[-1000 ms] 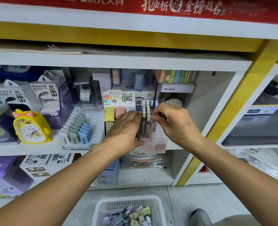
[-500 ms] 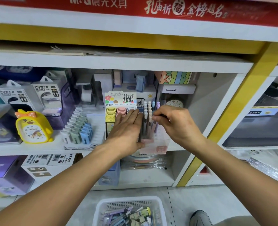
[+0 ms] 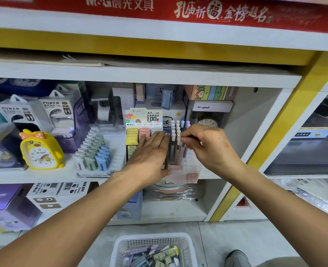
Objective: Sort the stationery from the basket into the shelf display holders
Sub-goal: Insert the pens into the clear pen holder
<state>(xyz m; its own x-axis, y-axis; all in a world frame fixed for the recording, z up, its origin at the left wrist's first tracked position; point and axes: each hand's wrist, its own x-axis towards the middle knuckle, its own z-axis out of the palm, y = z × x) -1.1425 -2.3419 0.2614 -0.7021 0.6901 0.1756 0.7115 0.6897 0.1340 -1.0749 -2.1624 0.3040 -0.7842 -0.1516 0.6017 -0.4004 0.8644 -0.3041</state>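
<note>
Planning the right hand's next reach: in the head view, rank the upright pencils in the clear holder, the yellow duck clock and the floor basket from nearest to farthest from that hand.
1. Upright pencils: at the right hand's fingers, in the clear holder.
2. Basket: on the floor below, between the arms.
3. Yellow duck clock: far left on the same shelf, beyond the left hand.

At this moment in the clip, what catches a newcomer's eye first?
Two hands at the middle shelf: the left hand lies flat beside the clear pencil holder, the right hand pinches a pencil in it. A yellow duck clock stands far left; the white basket sits on the floor below.
</note>
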